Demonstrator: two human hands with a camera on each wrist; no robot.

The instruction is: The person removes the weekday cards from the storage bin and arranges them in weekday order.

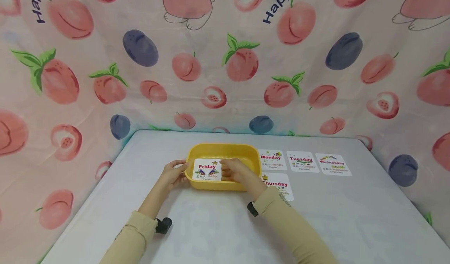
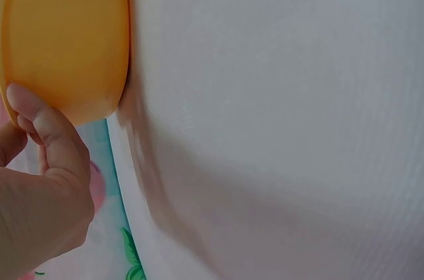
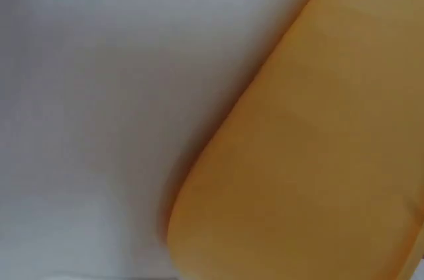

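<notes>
A yellow plastic basin [image 1: 225,186] sits on the white table. At its left end my left hand [image 1: 174,173] pinches the rim, and the left wrist view shows thumb and fingers of that hand [image 2: 50,154] on the edge of the basin wall [image 2: 73,35]. My right hand [image 1: 236,171] reaches over the front rim and holds the right edge of a white card printed "Friday" [image 1: 206,171], tilted up to face me inside the basin. In the right wrist view only the basin's outer wall [image 3: 305,147] and the table show; the hand is out of sight there.
Right of the basin lie the cards "Monday" [image 1: 272,164], "Tuesday" [image 1: 303,166] and "Wednesday" [image 1: 334,169] in a row. A "Thursday" card [image 1: 284,184] lies below Monday, partly covered by my right arm. A fruit-patterned cloth [image 1: 211,68] hangs behind the table [image 1: 197,232].
</notes>
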